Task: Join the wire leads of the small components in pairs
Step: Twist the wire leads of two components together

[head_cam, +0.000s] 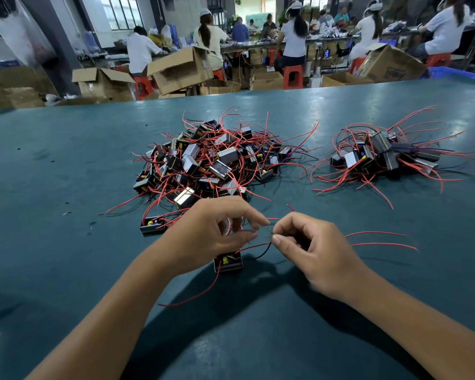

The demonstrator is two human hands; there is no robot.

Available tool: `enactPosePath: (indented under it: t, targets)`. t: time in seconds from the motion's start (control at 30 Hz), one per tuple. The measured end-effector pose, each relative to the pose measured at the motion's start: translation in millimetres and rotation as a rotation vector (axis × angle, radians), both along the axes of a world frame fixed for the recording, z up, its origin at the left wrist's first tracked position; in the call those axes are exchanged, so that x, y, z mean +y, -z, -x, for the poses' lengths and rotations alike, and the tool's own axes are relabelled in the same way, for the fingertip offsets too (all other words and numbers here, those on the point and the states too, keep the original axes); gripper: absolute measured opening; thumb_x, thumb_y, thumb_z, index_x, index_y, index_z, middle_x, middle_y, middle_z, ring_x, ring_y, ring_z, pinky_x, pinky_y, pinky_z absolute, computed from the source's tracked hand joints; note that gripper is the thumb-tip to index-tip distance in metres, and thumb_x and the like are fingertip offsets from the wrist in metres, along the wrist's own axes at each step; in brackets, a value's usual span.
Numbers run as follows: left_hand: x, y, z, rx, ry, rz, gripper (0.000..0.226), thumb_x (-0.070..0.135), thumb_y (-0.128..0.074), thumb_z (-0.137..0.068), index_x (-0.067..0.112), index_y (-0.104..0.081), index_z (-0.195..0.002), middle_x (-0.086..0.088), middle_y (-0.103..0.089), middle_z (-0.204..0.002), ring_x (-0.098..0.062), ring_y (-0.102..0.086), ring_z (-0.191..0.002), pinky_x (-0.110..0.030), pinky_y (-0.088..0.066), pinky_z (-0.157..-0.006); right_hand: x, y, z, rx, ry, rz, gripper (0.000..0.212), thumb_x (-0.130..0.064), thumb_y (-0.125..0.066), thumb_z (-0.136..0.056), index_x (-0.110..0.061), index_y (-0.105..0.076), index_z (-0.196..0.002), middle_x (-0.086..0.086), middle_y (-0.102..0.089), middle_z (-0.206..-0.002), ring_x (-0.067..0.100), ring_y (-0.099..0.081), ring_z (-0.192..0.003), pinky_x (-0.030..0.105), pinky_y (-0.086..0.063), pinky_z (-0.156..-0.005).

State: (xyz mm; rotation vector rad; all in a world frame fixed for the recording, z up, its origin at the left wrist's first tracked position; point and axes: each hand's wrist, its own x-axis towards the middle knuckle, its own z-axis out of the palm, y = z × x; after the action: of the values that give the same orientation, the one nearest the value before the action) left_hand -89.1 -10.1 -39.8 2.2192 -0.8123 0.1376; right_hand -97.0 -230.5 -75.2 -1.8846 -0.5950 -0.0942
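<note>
Red and black wire leads (268,233) are pinched between the thumb and forefinger of the left hand (217,234) and the right hand (310,250) at lower centre of the frame, the bared tips brought together just above the green table (66,160). One small component (228,262) sits beneath the left hand; its partner cannot be made out. The unjoined pile (211,163) lies at centre, a smaller heap (381,154) at upper right. A weak joint could be left if the thin ends slip apart, since little is gripped.
</note>
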Motion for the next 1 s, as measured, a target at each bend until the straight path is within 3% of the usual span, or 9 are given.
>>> enactPosePath:
  t: [0.07,0.13,0.23,0.33,0.6,0.8,1.0]
  targets:
    - [-4.8,1.0,-1.2,-0.142,0.039,-0.047,0.022,0.013,-0.078,-0.086,0.018,-0.077,-0.107,0.005,-0.064,-0.099,-0.008,-0.058,-0.083,-0.021,-0.046,-0.074,-2.5,0.6,-0.2,0.014,-0.038,0.001,0.017,-0.009,-0.065,-0.093,-0.019,-0.06,-0.081,-0.012,-0.041,-0.058,0.006,-0.033,-0.054,0.017,-0.031,-0.052]
    - [-8.3,2.9,-1.4,-0.228,0.044,-0.068,0.021,0.016,-0.079,-0.084,0.016,-0.078,-0.105,0.005,-0.063,-0.1,-0.002,-0.057,-0.091,-0.02,-0.046,-0.082,-4.4,1.0,-0.5,0.015,-0.066,0.005,0.014,-0.01,-0.065,-0.093,-0.018,-0.061,-0.082,-0.009,-0.041,-0.06,0.007,-0.034,-0.055,0.019,-0.031,-0.052]
    - [-10.2,4.2,-0.8,-0.308,0.029,-0.108,0.011,0.024,-0.077,-0.086,0.015,-0.078,-0.093,0.003,-0.065,-0.098,-0.018,-0.061,-0.093,-0.039,-0.052,-0.08,-4.0,1.4,-1.6,0.016,-0.095,-0.014,0.013,-0.015,-0.065,-0.094,-0.02,-0.061,-0.082,-0.009,-0.044,-0.061,0.005,-0.036,-0.056,0.016,-0.032,-0.054]
    - [-11.7,4.3,-1.1,-0.368,0.041,-0.146,0.011,0.025,-0.077,-0.086,0.014,-0.078,-0.089,0.001,-0.066,-0.095,-0.023,-0.06,-0.088,-0.044,-0.051,-0.073,-2.9,2.2,-2.7,0.012,-0.12,-0.016,0.011,-0.023,-0.064,-0.092,-0.024,-0.061,-0.082,-0.009,-0.045,-0.063,0.004,-0.036,-0.057,0.017,-0.032,-0.054]
    - [-8.0,3.3,-3.1,-0.334,0.091,-0.162,0.011,0.025,-0.075,-0.087,0.014,-0.077,-0.09,0.002,-0.066,-0.092,-0.021,-0.057,-0.085,-0.043,-0.05,-0.071,-3.0,5.7,-2.1,0.005,-0.148,-0.003,0.008,-0.029,-0.062,-0.09,-0.023,-0.061,-0.084,-0.003,-0.05,-0.067,0.008,-0.041,-0.061,0.025,-0.036,-0.057]
    - [-5.0,1.7,-4.0,-0.267,0.121,-0.143,0.008,0.021,-0.076,-0.087,0.014,-0.076,-0.091,0.004,-0.065,-0.093,-0.012,-0.056,-0.088,-0.035,-0.049,-0.076,-2.9,6.3,-1.9,-0.012,-0.154,0.007,0.008,-0.029,-0.062,-0.09,-0.024,-0.06,-0.084,-0.009,-0.048,-0.065,0.005,-0.04,-0.06,0.02,-0.036,-0.056]
    - [-6.1,3.5,-3.6,-0.274,0.105,-0.148,0.007,0.023,-0.075,-0.088,0.016,-0.076,-0.091,0.005,-0.064,-0.092,-0.011,-0.057,-0.087,-0.037,-0.05,-0.074,-2.4,6.2,-2.2,-0.012,-0.154,0.004,0.008,-0.029,-0.062,-0.09,-0.024,-0.061,-0.084,-0.01,-0.049,-0.066,0.004,-0.041,-0.06,0.02,-0.036,-0.056]
